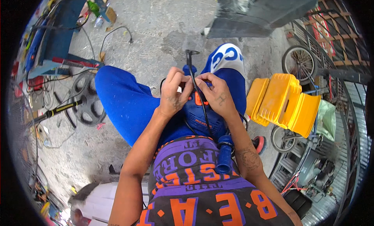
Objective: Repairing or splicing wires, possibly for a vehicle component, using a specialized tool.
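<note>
A dark blue power tool (199, 118) with an orange switch and a ribbed blue side handle (224, 155) rests in my lap between my thighs. Its black cord (189, 64) rises in a loop and runs down over the body. At the top of the tool, my left hand (175, 91) is closed in a pinch beside the cord. My right hand (215, 94) faces it from the other side, thumb and fingers drawn together close to the cord. The fingertips nearly meet, and whatever is between them is too small or hidden to make out.
An open yellow plastic case (281, 99) stands on the right, by a bicycle wheel (299, 64). Left lie a dark spoked wheel (87, 97) and loose cables (111, 33). A blue workbench (58, 38) is far left; a dark panel (249, 15) stands ahead.
</note>
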{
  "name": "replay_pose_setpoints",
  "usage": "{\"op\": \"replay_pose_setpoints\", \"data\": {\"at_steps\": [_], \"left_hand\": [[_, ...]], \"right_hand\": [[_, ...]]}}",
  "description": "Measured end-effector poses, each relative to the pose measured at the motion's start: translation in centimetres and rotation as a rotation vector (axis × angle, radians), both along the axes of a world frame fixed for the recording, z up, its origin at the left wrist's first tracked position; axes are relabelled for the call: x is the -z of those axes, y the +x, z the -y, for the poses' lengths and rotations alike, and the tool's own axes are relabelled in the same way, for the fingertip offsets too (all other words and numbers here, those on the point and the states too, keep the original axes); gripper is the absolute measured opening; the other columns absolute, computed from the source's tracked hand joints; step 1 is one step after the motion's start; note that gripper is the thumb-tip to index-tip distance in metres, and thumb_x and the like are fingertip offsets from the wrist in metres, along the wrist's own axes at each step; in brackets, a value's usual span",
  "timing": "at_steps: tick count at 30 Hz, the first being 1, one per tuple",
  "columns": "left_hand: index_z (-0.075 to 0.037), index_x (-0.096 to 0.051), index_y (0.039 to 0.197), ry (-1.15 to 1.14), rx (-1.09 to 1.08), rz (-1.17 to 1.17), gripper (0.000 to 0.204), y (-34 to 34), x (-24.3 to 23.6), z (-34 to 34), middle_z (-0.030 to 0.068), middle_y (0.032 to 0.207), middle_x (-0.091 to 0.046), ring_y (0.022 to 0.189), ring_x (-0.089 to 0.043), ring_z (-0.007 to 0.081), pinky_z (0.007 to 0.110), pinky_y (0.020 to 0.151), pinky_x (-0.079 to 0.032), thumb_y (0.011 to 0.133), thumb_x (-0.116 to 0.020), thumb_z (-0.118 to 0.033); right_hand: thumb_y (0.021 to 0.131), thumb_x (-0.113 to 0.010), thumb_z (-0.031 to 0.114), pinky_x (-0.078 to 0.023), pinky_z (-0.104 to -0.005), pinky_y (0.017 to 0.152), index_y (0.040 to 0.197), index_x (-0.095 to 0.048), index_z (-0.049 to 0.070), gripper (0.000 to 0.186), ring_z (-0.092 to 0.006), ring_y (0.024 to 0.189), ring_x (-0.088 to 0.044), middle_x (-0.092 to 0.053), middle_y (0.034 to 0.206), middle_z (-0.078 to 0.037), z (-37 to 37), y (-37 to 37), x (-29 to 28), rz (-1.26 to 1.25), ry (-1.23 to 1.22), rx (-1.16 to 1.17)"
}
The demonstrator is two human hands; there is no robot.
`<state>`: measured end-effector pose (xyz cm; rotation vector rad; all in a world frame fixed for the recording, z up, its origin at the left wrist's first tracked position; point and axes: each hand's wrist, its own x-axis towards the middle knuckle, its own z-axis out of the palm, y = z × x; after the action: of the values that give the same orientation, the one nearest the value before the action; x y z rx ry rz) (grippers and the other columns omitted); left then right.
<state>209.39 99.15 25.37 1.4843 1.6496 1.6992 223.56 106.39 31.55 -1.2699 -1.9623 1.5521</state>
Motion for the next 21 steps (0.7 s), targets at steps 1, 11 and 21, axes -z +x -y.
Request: {"op": "replay_pose_setpoints", "data": {"at_steps": [1, 11, 21], "left_hand": [[0.001, -0.057, 0.085, -0.029, -0.004, -0.011, 0.016, 0.0, 0.1, 0.2, 0.0092, 0.087, -0.052, 0.065, -0.054, 0.0155, 0.029, 0.057, -0.046, 0.084, -0.072, 0.007], [0.001, -0.065, 0.096, 0.014, 0.023, -0.179, 0.015, -0.2, -0.4, -0.3, 0.0126, 0.092, -0.056, 0.072, -0.063, 0.0229, 0.031, 0.058, -0.053, 0.083, -0.071, 0.008], [0.0, -0.062, 0.092, -0.063, 0.066, -0.171, 0.013, -0.8, -0.3, -0.4, 0.0115, 0.089, -0.054, 0.069, -0.059, 0.0216, 0.032, 0.06, -0.05, 0.085, -0.072, 0.004]], "right_hand": [[0.097, -0.062, 0.017, -0.054, -0.0296, 0.076, 0.104, -0.066, -0.004, 0.023, -0.0158, 0.086, -0.07, -0.073, 0.094, -0.015, -0.3, 0.1, 0.0, -0.008, -0.077, 0.013], [0.093, -0.071, 0.017, -0.052, -0.0245, 0.069, 0.105, -0.072, -0.001, 0.022, -0.0102, 0.081, -0.068, -0.074, 0.088, -0.008, -1.1, 0.9, 1.3, -0.24, -0.206, 0.029], [0.099, -0.062, 0.017, -0.053, -0.0273, 0.067, 0.101, -0.065, -0.002, 0.019, -0.0138, 0.077, -0.07, -0.072, 0.082, -0.01, -1.0, 0.6, 0.9, -0.26, -0.136, 0.03]]}}
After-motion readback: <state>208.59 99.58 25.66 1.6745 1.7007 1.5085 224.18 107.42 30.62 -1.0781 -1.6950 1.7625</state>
